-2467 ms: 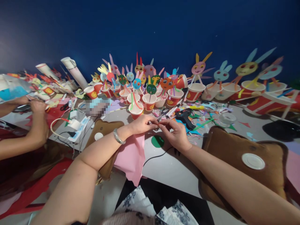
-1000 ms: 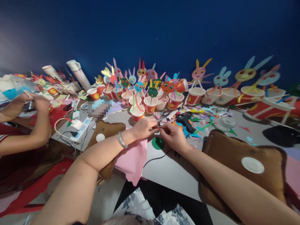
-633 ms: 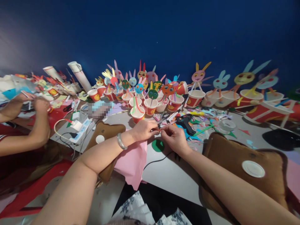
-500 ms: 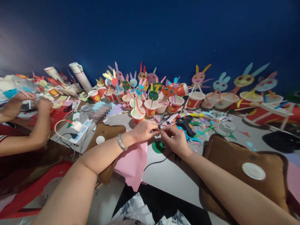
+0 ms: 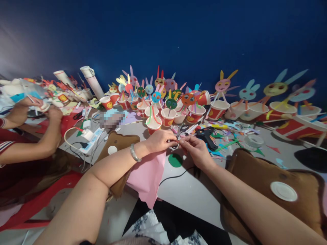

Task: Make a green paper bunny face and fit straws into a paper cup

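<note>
Presently, left hand (image 5: 161, 140), right hand (image 5: 198, 150): pinching one small piece (image 5: 178, 139), type unclear, above counter (image 5: 189, 190).
Glue gun (image 5: 208, 136): one, beyond right hand.
Brown cushions (image 5: 258, 172): two, one per side.
Green disc (image 5: 175, 160): one.

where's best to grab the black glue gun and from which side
Probably by its handle, from the near side and slightly above. The glue gun lies with its handle slanting toward the near side and right, offering a narrow part to wrap around. A green strip lies close on the handle's right, so coming from there looks more awkward.
</note>
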The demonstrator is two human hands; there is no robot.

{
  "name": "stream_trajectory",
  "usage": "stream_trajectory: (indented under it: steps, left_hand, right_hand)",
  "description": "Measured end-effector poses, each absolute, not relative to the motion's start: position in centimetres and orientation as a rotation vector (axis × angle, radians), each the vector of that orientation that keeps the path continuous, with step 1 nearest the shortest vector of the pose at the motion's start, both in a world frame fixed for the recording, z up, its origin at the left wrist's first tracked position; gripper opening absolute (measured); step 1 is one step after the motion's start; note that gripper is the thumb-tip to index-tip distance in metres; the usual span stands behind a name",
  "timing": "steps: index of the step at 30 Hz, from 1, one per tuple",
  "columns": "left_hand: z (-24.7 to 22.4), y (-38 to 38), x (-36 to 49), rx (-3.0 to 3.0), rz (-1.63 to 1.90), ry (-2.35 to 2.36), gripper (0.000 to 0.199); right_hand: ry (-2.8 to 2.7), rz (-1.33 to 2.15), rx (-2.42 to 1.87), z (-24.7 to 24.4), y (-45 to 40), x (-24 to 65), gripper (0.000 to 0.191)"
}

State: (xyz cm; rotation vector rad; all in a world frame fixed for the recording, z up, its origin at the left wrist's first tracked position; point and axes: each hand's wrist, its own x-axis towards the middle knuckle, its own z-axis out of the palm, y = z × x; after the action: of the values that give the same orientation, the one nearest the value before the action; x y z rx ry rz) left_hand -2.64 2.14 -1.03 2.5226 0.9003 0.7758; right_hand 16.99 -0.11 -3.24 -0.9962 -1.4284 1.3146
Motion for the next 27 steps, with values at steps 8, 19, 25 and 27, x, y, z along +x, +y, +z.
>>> stream_trajectory:
  steps: [8,19,25,27]
  left_hand:
    - [-1.2,2.4,-2.8,2.546,0.751,0.826,0.035]
    - [-1.4,2.5,-2.9,2.54,0.728,0.8,0.038]
    - [-1.4,2.5,-2.9,2.537,0.731,0.817,0.04]
    - [-1.3,2.5,-2.8,2.531,0.744,0.82,0.042]
  right_hand:
    - [-1.436,1.422,-0.967,-3.5,0.1,17.0,0.042]
    - [-1.588,1.313,-0.968,-3.3,-0.1,17.0,0.046]
    - [-1.661,1.173,-0.951,-4.0,-0.2,16.7,0.046]
    - [-1.683,1.125,-0.951,-4.3,-0.1,16.7,0.043]
